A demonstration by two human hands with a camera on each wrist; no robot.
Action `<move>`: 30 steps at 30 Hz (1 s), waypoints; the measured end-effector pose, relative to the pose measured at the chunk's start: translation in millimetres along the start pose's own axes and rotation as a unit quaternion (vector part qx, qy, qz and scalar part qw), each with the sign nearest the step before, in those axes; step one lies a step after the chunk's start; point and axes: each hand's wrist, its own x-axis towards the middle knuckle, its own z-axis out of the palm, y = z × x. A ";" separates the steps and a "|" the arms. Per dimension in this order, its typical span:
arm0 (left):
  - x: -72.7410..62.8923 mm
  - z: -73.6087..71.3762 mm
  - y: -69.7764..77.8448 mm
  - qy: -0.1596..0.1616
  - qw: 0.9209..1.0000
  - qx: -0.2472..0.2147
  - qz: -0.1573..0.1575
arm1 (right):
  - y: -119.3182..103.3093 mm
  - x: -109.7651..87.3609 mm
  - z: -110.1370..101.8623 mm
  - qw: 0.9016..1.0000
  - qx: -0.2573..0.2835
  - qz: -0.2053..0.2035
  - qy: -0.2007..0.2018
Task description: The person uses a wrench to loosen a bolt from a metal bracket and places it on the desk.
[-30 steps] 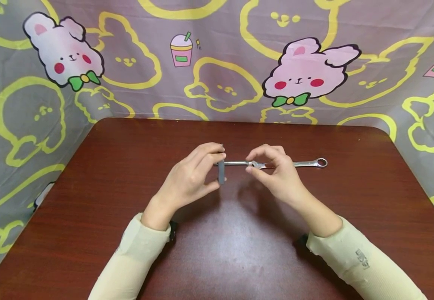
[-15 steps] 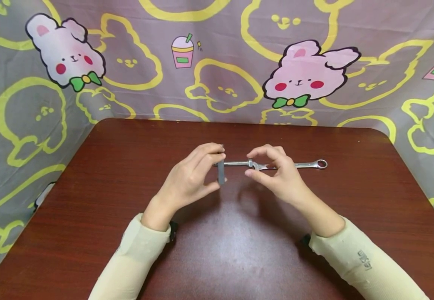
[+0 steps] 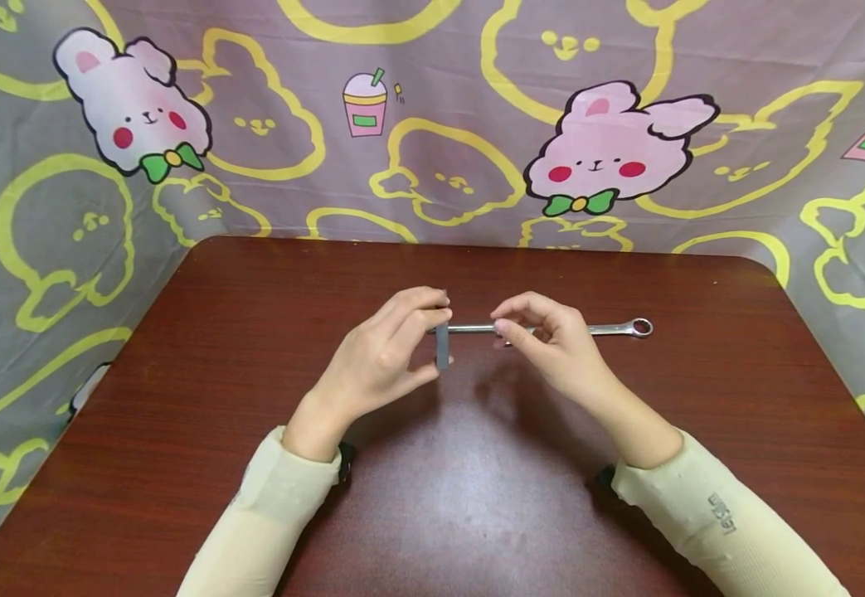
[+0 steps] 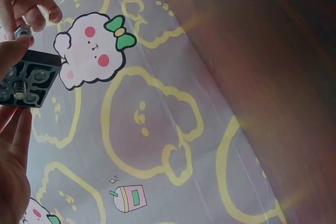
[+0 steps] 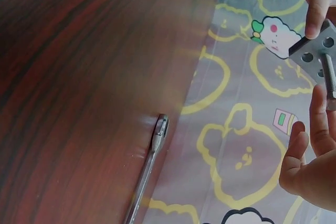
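My left hand [image 3: 380,352] grips a small dark grey square block [image 3: 443,348] by its edges, fingers on top and thumb below. Several holes show in its face [image 5: 307,57] in the right wrist view. A long silver bolt [image 3: 472,329] runs through the block, its threaded tip [image 4: 20,90] poking out on the far side in the left wrist view. At the other end, my right hand [image 3: 562,344] pinches the hex head [image 5: 331,105] of the bolt between thumb and fingers. Both hands hold these parts above the table.
A silver combination wrench [image 3: 619,329] lies on the dark red wooden table [image 3: 432,514] behind my right hand, its ring end pointing right. A cartoon-patterned cloth [image 3: 447,99] hangs along the back and sides of the table.
My right fingers have gone from spread around the bolt head to closing on it, with the thumb now over the head. The left hand and block have hardly moved.
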 end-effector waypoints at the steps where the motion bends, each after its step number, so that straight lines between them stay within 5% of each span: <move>1: -0.4 0.1 -0.2 -0.001 1.000 0.001 0.000 | -0.4 0.3 0.5 1.000 -0.004 0.000 0.002; 15: -3.2 2.0 0.2 -0.009 1.000 0.004 -0.010 | -1.0 -2.2 5.3 0.995 -0.088 -0.053 0.011; 30: -3.5 3.0 0.1 0.000 1.000 0.004 -0.004 | 3.7 1.3 0.2 0.999 -0.045 0.008 0.010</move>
